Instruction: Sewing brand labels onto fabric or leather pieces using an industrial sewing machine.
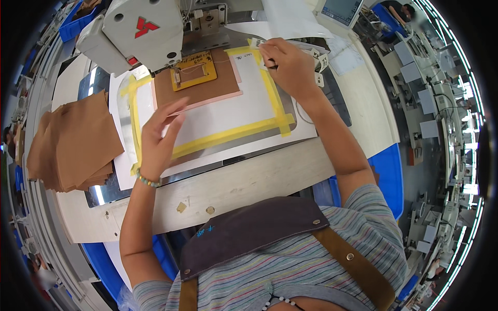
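Note:
A brown panel (197, 93) with pink edges lies on a white sheet (207, 127) framed by yellow tape (218, 130). A yellow template plate (193, 80) with a slot sits on the panel beneath the sewing machine head (142, 36). My left hand (161, 135) hovers by the panel's lower-left edge, fingers apart, holding nothing. My right hand (285, 67) is closed at the frame's upper-right corner, beside a small white label (255, 43); a small dark item shows among its fingers, too unclear to name.
Brown pieces (72, 137) are stacked at left. Blue bins (386, 176) stand below the table's edge (244, 176). More labels (321, 65) lie right of the frame; a screen (340, 10) is behind. Co-workers (399, 13) work in the background.

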`<action>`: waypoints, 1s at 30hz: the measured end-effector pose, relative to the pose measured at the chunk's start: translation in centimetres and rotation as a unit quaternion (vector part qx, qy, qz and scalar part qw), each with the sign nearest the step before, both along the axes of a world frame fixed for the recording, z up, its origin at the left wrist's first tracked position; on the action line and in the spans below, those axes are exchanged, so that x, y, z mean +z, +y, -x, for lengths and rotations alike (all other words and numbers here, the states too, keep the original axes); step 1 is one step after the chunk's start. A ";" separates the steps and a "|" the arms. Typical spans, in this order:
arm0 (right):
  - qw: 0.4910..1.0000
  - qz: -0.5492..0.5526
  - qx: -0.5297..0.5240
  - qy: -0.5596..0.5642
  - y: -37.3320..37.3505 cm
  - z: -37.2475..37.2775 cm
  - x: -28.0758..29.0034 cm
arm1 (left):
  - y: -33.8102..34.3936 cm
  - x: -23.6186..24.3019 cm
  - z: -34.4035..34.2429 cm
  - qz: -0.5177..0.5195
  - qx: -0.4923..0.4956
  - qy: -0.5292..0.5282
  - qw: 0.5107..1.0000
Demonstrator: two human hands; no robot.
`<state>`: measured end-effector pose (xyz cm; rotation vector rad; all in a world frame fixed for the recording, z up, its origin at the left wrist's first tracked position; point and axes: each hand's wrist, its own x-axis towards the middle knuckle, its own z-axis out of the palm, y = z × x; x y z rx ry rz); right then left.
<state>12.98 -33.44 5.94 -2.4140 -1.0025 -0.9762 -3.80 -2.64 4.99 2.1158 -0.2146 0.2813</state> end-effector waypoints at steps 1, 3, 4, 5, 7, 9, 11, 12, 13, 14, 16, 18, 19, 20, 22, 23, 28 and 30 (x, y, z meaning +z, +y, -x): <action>0.999 -0.009 0.035 -0.039 0.8 0.9 0.3 | -1.2 0.0 -0.7 0.138 -0.020 0.078 0.987; 0.994 0.018 0.105 -0.036 1.8 2.4 0.1 | -3.0 0.0 -2.5 0.272 -0.034 0.153 0.949; 0.984 0.044 0.170 -0.032 2.3 2.9 -0.2 | -3.7 -0.2 -3.5 0.389 -0.049 0.203 0.897; 0.977 0.061 0.202 -0.032 2.6 3.1 -1.1 | -4.0 -0.5 -4.4 0.498 -0.063 0.248 0.828; 0.970 0.069 0.232 0.011 3.4 3.7 -1.3 | -4.1 -2.1 -5.6 0.486 -0.040 0.231 0.842; 0.962 0.081 0.256 0.053 4.0 4.3 -1.6 | -4.4 -3.1 -6.1 0.464 0.003 0.202 0.862; 0.945 -0.115 0.194 0.237 4.6 4.7 -2.2 | -4.5 -3.3 -6.2 0.468 0.017 0.198 0.861; 0.945 -0.116 0.194 0.237 4.7 4.5 -2.4 | -4.7 -3.3 -6.3 0.473 0.026 0.194 0.859; 0.913 -0.179 0.197 0.309 4.8 4.2 -2.6 | -4.9 -3.3 -6.2 0.472 0.026 0.194 0.859; 0.872 -0.240 0.199 0.378 5.0 4.1 -2.8 | -5.0 -3.3 -6.0 0.476 0.036 0.170 0.862; 0.802 -0.274 0.145 0.510 5.9 5.2 -0.3 | -5.1 -3.4 -5.7 0.480 0.049 0.144 0.864; 0.714 -0.300 0.086 0.626 6.7 5.6 0.3 | -5.2 -3.3 -5.4 0.407 0.068 0.110 0.904; 0.726 -0.308 0.100 0.606 7.0 5.5 -0.3 | -5.1 -3.4 -5.3 0.407 0.067 0.109 0.904; 0.738 -0.315 0.114 0.586 7.1 5.4 -0.7 | -4.9 -3.7 -5.2 0.371 0.054 0.106 0.921; 0.748 -0.287 0.123 0.585 7.4 4.9 -1.0 | -4.6 -3.4 -4.9 0.333 0.043 0.103 0.936; 0.758 -0.259 0.132 0.584 7.6 4.5 -1.0 | -4.5 -3.2 -4.8 0.353 0.046 0.117 0.927; 0.779 -0.164 0.155 0.585 8.4 3.6 -1.3 | -3.0 -3.0 -4.7 0.344 0.083 0.163 0.921; 0.781 -0.163 0.153 0.583 8.7 3.6 -1.4 | -2.9 -3.2 -4.7 0.311 0.110 0.143 0.933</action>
